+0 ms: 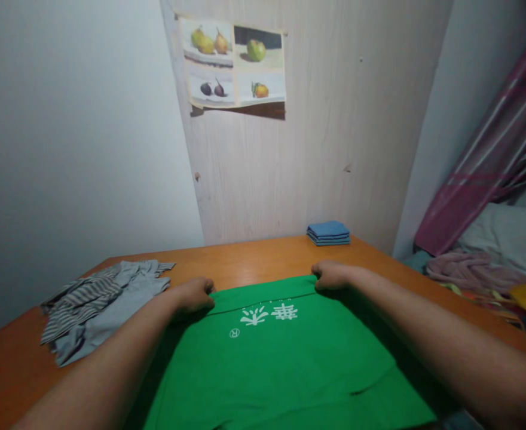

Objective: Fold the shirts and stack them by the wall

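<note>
A green cloth [281, 358] with white printed characters and a registered-mark sign lies spread over the table towards me; the lettering appears upside down from my side. Its kind, whether apron, bag or shirt, I cannot make out. At the far left corner, my left hand [196, 294] pinches the edge with closed fingers. My right hand [332, 276] grips the far right corner the same way. Between the two hands the far edge runs fairly straight, with a crease or seam just below it. The near part of the cloth runs out of the picture at the bottom.
The orange-brown wooden table [240, 260] reaches back to the wall. On its left lie a grey garment and a striped one [97, 292], crumpled. A folded blue cloth stack [329, 232] stands at the back right. Beyond the right edge are a pink curtain [464, 173] and bedding [473, 266].
</note>
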`<state>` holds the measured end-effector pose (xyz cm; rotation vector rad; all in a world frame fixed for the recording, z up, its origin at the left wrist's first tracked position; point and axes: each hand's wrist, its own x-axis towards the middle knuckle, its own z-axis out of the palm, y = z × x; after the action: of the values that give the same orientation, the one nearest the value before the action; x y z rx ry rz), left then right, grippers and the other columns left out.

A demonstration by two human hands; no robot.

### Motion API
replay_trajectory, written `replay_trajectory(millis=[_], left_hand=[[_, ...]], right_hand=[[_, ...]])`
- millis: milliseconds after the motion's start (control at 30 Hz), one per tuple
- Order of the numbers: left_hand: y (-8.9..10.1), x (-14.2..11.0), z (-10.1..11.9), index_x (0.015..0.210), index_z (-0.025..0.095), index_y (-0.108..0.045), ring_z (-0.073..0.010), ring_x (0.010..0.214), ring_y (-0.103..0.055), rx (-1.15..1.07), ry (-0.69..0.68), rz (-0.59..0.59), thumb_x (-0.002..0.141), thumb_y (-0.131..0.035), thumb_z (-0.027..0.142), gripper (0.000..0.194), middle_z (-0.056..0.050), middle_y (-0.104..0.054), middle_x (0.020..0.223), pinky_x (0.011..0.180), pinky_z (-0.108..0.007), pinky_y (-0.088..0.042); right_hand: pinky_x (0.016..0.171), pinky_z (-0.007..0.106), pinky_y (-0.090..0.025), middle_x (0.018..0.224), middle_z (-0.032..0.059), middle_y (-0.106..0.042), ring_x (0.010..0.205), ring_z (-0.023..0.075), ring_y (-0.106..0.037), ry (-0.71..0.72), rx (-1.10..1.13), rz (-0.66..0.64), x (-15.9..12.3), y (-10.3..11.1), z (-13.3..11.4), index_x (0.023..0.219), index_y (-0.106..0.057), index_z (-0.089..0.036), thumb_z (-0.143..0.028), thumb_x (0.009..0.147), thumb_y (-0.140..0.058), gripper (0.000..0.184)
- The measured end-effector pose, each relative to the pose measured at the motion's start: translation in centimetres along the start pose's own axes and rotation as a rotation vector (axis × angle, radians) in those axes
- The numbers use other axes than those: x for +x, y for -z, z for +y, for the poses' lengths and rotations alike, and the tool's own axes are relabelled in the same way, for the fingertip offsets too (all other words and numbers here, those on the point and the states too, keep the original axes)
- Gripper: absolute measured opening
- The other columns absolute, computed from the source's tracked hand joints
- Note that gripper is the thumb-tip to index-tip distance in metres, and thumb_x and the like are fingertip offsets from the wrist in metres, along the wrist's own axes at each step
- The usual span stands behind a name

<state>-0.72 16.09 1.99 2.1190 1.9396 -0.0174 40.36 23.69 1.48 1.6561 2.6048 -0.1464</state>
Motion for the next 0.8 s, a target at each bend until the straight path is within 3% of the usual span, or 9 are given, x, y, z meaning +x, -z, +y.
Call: replay_trajectory(millis=[100,233,333,467,667,800], left_hand=[[0.3,0.6,-0.1,0.086,0.021,-0.062,-0.0178,0.077,-0.067,-0.018,0.011,-0.008,0.066,-0.059,0.021,0.02,0.001,-0.072,0.082,0.057,-0.022,-0.043],[0.9,1.9,0.1,0.09,0.021,-0.057,-0.0201,0.088,-0.065,0.022,0.052,0.102,0.075,-0.055,0.025,0.015,-0.004,-0.071,0.094,0.066,-0.025,-0.043],[1.6,2.4,0.4,0.098,0.021,-0.057,-0.0236,0.092,-0.064,0.062,0.078,0.149,0.077,-0.055,0.03,0.022,-0.006,-0.071,0.1,0.072,-0.03,-0.044],[2.4,1.9,0.7,0.1,0.025,-0.062,-0.0249,0.09,-0.067,0.099,0.08,0.119,0.07,-0.063,0.031,0.031,-0.004,-0.073,0.098,0.075,-0.032,-0.045],[3.1,-0.3,1.6,0.087,0.024,-0.061,-0.0255,0.089,-0.066,0.191,0.021,0.183,0.073,-0.06,0.028,0.015,-0.005,-0.072,0.096,0.072,-0.032,-0.044],[3.3,-3.4,2.6,0.091,0.023,-0.056,-0.0292,0.094,-0.064,0.265,-0.032,0.288,0.08,-0.052,0.029,0.012,-0.008,-0.071,0.098,0.081,-0.039,-0.042]], right_hand=[[0.066,0.032,-0.045,0.098,0.0105,-0.074,0.088,0.0295,-0.068,0.002,-0.038,0.008,0.9,0.7,-0.2,0.092,-0.071,-0.021,-0.028,0.065,-0.067,0.028],[0.069,0.034,-0.044,0.107,0.0143,-0.072,0.094,0.0312,-0.067,-0.047,-0.077,0.103,2.1,1.2,-0.7,0.101,-0.067,-0.02,-0.027,0.073,-0.06,0.029],[0.074,0.036,-0.043,0.11,0.0161,-0.071,0.098,0.0318,-0.066,-0.071,-0.097,0.157,2.8,1.4,-0.9,0.105,-0.064,-0.019,-0.026,0.078,-0.056,0.028],[0.076,0.034,-0.04,0.108,0.0132,-0.072,0.099,0.0297,-0.066,-0.066,-0.103,0.179,2.8,1.4,-0.9,0.104,-0.063,-0.021,-0.025,0.08,-0.056,0.025],[0.077,0.033,-0.036,0.109,0.0119,-0.071,0.099,0.0278,-0.063,-0.069,-0.119,0.246,0.4,2.4,-1.0,0.104,-0.064,-0.022,-0.025,0.083,-0.052,0.024],[0.077,0.033,-0.033,0.1,0.0092,-0.071,0.097,0.0258,-0.06,-0.019,-0.149,0.413,-3.2,2.5,-1.2,0.092,-0.065,-0.021,-0.026,0.085,-0.052,0.016]])
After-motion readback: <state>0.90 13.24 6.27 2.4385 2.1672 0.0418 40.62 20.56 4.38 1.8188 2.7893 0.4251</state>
